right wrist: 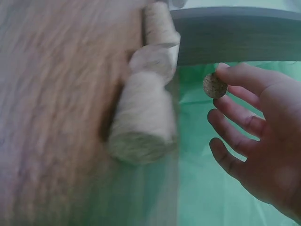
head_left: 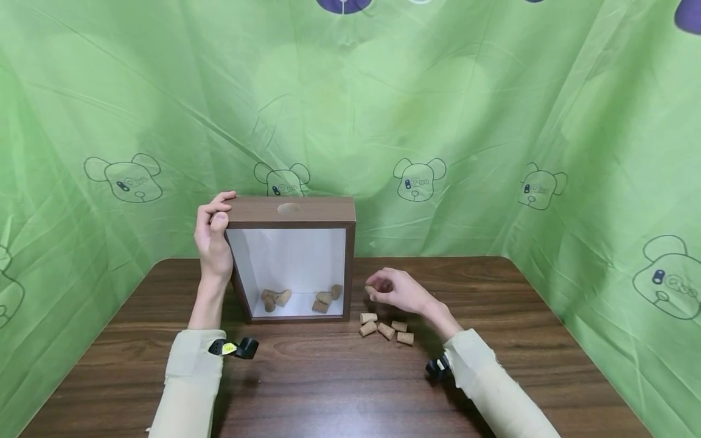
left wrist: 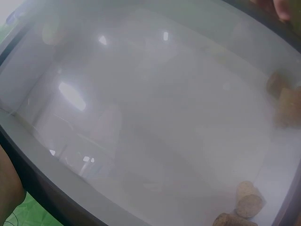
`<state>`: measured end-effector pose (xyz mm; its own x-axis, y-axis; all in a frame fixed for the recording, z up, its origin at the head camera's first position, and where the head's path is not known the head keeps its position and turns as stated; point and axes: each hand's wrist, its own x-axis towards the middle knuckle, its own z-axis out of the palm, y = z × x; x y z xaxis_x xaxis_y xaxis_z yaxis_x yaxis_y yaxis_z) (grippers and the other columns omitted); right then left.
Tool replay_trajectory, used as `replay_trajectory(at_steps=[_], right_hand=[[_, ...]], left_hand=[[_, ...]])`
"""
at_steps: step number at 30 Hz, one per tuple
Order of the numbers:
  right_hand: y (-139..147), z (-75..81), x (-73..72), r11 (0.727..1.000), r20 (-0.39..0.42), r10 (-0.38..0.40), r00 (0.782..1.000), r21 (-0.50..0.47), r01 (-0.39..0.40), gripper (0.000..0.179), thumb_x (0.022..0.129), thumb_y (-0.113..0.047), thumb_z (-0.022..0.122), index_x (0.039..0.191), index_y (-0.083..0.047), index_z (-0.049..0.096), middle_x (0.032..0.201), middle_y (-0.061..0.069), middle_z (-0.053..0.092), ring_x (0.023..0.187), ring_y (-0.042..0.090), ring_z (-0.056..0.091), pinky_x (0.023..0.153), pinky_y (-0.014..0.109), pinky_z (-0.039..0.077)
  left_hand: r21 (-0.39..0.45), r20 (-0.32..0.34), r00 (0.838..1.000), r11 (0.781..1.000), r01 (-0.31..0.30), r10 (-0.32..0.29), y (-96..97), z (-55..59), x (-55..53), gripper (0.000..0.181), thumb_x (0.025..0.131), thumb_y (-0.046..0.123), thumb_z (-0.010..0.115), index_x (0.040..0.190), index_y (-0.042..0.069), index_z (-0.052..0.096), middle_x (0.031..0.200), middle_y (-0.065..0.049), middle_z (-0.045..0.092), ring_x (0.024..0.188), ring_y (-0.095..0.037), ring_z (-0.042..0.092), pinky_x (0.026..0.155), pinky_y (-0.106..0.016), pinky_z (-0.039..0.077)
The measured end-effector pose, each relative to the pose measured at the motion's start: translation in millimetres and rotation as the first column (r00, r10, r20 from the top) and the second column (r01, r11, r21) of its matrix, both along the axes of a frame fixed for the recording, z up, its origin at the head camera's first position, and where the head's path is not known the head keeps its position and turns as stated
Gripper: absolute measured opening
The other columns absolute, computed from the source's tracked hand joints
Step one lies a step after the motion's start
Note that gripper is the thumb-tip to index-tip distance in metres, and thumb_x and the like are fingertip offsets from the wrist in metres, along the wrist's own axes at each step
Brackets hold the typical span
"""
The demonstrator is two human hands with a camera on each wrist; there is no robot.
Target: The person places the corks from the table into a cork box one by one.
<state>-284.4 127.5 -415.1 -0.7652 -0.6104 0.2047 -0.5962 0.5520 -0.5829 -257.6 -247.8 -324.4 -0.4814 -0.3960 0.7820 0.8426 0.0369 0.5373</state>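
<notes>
A wooden box frame (head_left: 323,210) with a clear front and a round hole (head_left: 288,208) in its top stands upright on the table. My left hand (head_left: 213,246) grips its upper left corner. Several corks lie inside at the bottom: one group (head_left: 275,298) at left, another (head_left: 323,298) at right. To the right of the box, my right hand (head_left: 404,293) pinches a cork (right wrist: 215,85) between thumb and fingertips, above the table. Several loose corks (head_left: 386,331) lie below that hand; the right wrist view shows some corks (right wrist: 141,110) up close, blurred.
The dark wooden table (head_left: 306,377) runs out to a green curtain (head_left: 339,121) behind and at both sides. Black wrist cameras sit on both sleeves, one on the left sleeve (head_left: 191,371), one on the right sleeve (head_left: 493,383).
</notes>
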Motion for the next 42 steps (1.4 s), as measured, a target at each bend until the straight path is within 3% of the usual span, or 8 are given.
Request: replay_trajectory(at_steps=[13, 23, 28, 33, 38, 42], right_hand=[[-1, 51.7, 15.2, 0.992, -0.136, -0.022, 0.99, -0.126, 0.005, 0.031, 0.086, -0.02, 0.077, 0.115, -0.011, 0.069, 0.094, -0.004, 0.067, 0.084, 0.015, 0.063, 0.078, 0.035, 0.055], [-1, 90.6, 22.1, 0.982, -0.237, -0.064, 0.969, -0.187, 0.02, 0.033, 0.085, -0.024, 0.077, 0.116, -0.015, 0.069, 0.097, -0.005, 0.067, 0.09, 0.017, 0.064, 0.081, 0.036, 0.054], [-2, 114.1, 28.1, 0.973, -0.286, -0.101, 0.953, -0.227, 0.035, 0.034, 0.085, -0.024, 0.078, 0.116, -0.016, 0.069, 0.098, -0.004, 0.068, 0.092, 0.013, 0.062, 0.083, 0.031, 0.051], [-4, 134.5, 32.9, 0.958, -0.353, -0.114, 0.929, -0.287, 0.008, 0.035, 0.083, -0.018, 0.079, 0.116, -0.012, 0.069, 0.098, -0.001, 0.068, 0.091, 0.013, 0.061, 0.083, 0.034, 0.051], [-7, 152.0, 35.0, 0.945, -0.405, -0.12, 0.907, -0.327, -0.02, 0.035, 0.083, -0.016, 0.079, 0.116, -0.01, 0.069, 0.097, 0.002, 0.069, 0.09, 0.014, 0.062, 0.082, 0.037, 0.051], [-11, 163.6, 35.8, 0.938, -0.443, -0.113, 0.89, -0.343, -0.051, 0.035, 0.083, -0.017, 0.079, 0.115, -0.011, 0.07, 0.097, 0.001, 0.069, 0.09, 0.013, 0.062, 0.082, 0.032, 0.05]], left_hand=[[0.012, 0.009, 1.0, 1.0, 0.002, -0.002, -1.7, 2.5, 3.6, 0.019, 0.093, 0.011, 0.047, 0.1, 0.0, 0.06, 0.123, -0.022, 0.064, 0.125, -0.03, 0.054, 0.11, -0.031, 0.031], [0.006, 0.005, 1.0, 1.0, 0.007, -0.007, 10.5, 15.7, 23.9, 0.019, 0.092, 0.008, 0.046, 0.099, -0.004, 0.058, 0.122, -0.027, 0.062, 0.124, -0.031, 0.054, 0.11, -0.031, 0.031], [0.011, 0.006, 1.0, 1.0, 0.012, -0.012, 4.0, 6.9, 12.7, 0.019, 0.093, 0.009, 0.046, 0.1, -0.002, 0.059, 0.123, -0.026, 0.063, 0.125, -0.031, 0.054, 0.11, -0.031, 0.031], [0.016, -0.001, 1.0, 1.0, 0.019, -0.019, -2.1, -2.2, 0.0, 0.018, 0.093, 0.011, 0.047, 0.1, 0.002, 0.061, 0.123, -0.023, 0.064, 0.125, -0.031, 0.054, 0.111, -0.031, 0.031], [0.016, -0.008, 1.0, 0.999, 0.028, -0.028, -1.5, -1.2, -0.8, 0.017, 0.093, 0.01, 0.047, 0.101, 0.004, 0.061, 0.124, -0.023, 0.063, 0.126, -0.031, 0.053, 0.111, -0.032, 0.031], [0.014, -0.008, 1.0, 1.0, 0.027, -0.027, -0.7, -0.6, -0.4, 0.017, 0.093, 0.011, 0.047, 0.1, 0.005, 0.061, 0.124, -0.022, 0.064, 0.126, -0.031, 0.053, 0.112, -0.033, 0.031]])
